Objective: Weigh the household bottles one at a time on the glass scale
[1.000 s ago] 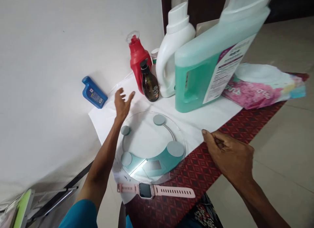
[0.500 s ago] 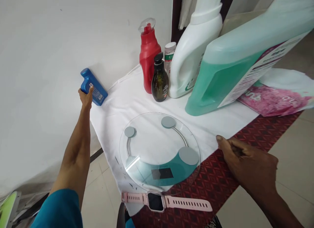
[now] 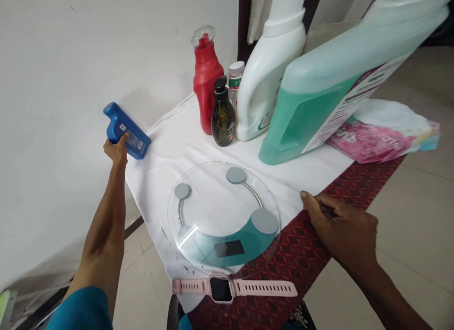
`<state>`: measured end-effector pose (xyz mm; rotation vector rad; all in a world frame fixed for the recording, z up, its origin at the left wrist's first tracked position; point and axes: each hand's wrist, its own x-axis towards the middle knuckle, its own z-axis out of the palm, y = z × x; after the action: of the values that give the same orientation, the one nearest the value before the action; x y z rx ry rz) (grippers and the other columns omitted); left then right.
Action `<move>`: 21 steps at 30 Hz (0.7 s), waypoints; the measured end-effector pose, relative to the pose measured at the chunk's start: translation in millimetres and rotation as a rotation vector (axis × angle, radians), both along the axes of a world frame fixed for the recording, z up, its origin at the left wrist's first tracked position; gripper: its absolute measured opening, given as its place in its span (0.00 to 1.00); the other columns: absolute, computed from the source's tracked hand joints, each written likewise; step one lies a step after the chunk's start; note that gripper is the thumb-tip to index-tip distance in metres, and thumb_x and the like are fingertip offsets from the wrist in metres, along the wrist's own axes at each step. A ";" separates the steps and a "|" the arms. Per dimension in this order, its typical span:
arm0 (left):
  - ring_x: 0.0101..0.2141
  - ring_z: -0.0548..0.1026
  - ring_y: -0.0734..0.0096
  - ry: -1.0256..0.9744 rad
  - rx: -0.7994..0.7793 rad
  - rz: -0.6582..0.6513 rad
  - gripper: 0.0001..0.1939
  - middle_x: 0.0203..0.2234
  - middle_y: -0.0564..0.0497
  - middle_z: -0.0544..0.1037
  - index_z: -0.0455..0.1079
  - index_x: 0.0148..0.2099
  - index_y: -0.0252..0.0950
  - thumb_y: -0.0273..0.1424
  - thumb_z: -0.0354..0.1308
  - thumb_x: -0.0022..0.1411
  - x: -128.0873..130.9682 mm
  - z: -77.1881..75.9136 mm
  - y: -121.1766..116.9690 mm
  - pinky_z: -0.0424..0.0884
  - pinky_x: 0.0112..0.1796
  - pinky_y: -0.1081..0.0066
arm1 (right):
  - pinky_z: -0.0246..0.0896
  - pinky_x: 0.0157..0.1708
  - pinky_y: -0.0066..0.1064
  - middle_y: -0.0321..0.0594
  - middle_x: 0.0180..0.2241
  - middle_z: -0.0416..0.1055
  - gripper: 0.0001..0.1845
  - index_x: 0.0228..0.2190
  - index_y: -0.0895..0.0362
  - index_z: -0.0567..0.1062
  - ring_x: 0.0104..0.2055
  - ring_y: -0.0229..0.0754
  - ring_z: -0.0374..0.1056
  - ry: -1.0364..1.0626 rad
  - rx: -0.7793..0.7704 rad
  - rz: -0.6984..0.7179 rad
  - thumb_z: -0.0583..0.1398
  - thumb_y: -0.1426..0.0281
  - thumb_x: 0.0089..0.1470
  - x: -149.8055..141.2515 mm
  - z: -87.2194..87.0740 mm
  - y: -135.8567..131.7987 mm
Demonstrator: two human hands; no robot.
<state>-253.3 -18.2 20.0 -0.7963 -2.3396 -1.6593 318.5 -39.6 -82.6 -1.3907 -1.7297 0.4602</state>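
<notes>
My left hand (image 3: 117, 149) grips a blue plastic bottle (image 3: 128, 134) with a bent neck, tilted at the far left corner of the table by the wall. Its thumb presses beside the small back label. At the table's right edge my right hand (image 3: 342, 223) is closed, thumb and curled fingers pinching the border of the white cloth (image 3: 209, 204); the fingertips are partly hidden. Between the hands lies a round glass bathroom scale (image 3: 230, 248) with a teal band and a dark display. In front of it a pink-strapped smartwatch (image 3: 220, 289) is laid out flat.
Behind the scale stand a red bottle (image 3: 207, 79), a dark pump bottle (image 3: 223, 117), a small clear bottle (image 3: 235, 77), a white jug (image 3: 262, 84) and a large green-liquid jug (image 3: 312, 103). A pink printed pack (image 3: 372, 141) lies right of them. Red patterned cloth (image 3: 301, 247) shows underneath.
The view has shifted slightly to the right, so most things appear farther left. The blue bottle leans a little more to the left in my left hand. My right hand keeps its pinch.
</notes>
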 end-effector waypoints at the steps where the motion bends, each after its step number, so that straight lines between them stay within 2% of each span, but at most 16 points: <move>1: 0.36 0.75 0.65 -0.031 0.047 -0.015 0.19 0.34 0.51 0.75 0.70 0.41 0.36 0.38 0.70 0.50 8.4 -0.7 -9.5 0.79 0.41 0.62 | 0.52 0.25 0.41 0.38 0.15 0.63 0.30 0.17 0.49 0.65 0.18 0.45 0.61 -0.001 -0.004 0.000 0.55 0.47 0.66 0.3 0.3 -0.7; 4: 0.33 0.76 0.66 -0.121 0.182 -0.049 0.22 0.34 0.51 0.77 0.73 0.41 0.35 0.41 0.73 0.47 38.9 6.8 -44.6 0.78 0.34 0.65 | 0.50 0.25 0.39 0.35 0.13 0.58 0.30 0.16 0.50 0.63 0.17 0.42 0.57 0.007 0.011 -0.002 0.57 0.48 0.65 2.5 -3.3 0.1; 7: 0.32 0.77 0.65 -0.101 0.224 -0.107 0.23 0.33 0.49 0.79 0.76 0.39 0.35 0.41 0.76 0.44 77.9 27.6 -82.0 0.77 0.31 0.65 | 0.49 0.24 0.36 0.33 0.13 0.56 0.30 0.15 0.51 0.62 0.16 0.38 0.55 0.025 0.039 -0.002 0.59 0.49 0.63 3.8 -9.3 2.9; 10: 0.34 0.79 0.64 -0.017 0.212 -0.222 0.23 0.35 0.50 0.82 0.79 0.39 0.38 0.42 0.79 0.44 123.1 47.4 -113.3 0.80 0.35 0.63 | 0.48 0.25 0.35 0.32 0.13 0.54 0.30 0.15 0.52 0.61 0.17 0.36 0.53 0.033 0.036 -0.004 0.59 0.50 0.62 3.0 -11.4 3.7; 12: 0.34 0.79 0.65 0.037 0.199 -0.304 0.21 0.35 0.51 0.83 0.81 0.39 0.38 0.42 0.80 0.45 155.3 52.2 -128.9 0.80 0.37 0.63 | 0.47 0.26 0.35 0.32 0.13 0.53 0.30 0.15 0.51 0.60 0.18 0.35 0.51 0.040 0.024 0.000 0.58 0.50 0.62 2.2 -11.1 3.1; 14: 0.33 0.79 0.66 0.063 0.180 -0.388 0.20 0.33 0.52 0.82 0.81 0.37 0.38 0.41 0.81 0.45 188.7 49.5 -139.9 0.80 0.38 0.65 | 0.46 0.26 0.35 0.32 0.14 0.52 0.29 0.15 0.51 0.58 0.19 0.35 0.50 0.049 0.014 0.002 0.58 0.51 0.61 1.9 -11.1 2.5; 18: 0.30 0.78 0.67 0.033 0.076 -0.538 0.22 0.30 0.52 0.82 0.81 0.37 0.36 0.40 0.82 0.43 253.9 32.9 -150.6 0.78 0.34 0.67 | 0.45 0.27 0.36 0.32 0.14 0.51 0.27 0.16 0.50 0.57 0.20 0.36 0.49 0.048 0.022 0.005 0.57 0.54 0.61 2.3 -13.7 2.7; 21: 0.29 0.77 0.68 -0.004 -0.003 -0.614 0.24 0.29 0.52 0.81 0.81 0.39 0.36 0.43 0.82 0.45 289.2 21.3 -152.4 0.77 0.32 0.69 | 0.46 0.28 0.35 0.32 0.14 0.52 0.27 0.16 0.50 0.57 0.20 0.37 0.50 0.054 0.028 0.005 0.57 0.55 0.62 2.8 -15.8 3.7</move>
<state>35.9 -170.6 41.3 -1.6357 -2.2274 -1.8485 321.3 -35.9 -98.4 -1.3422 -1.6903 0.4708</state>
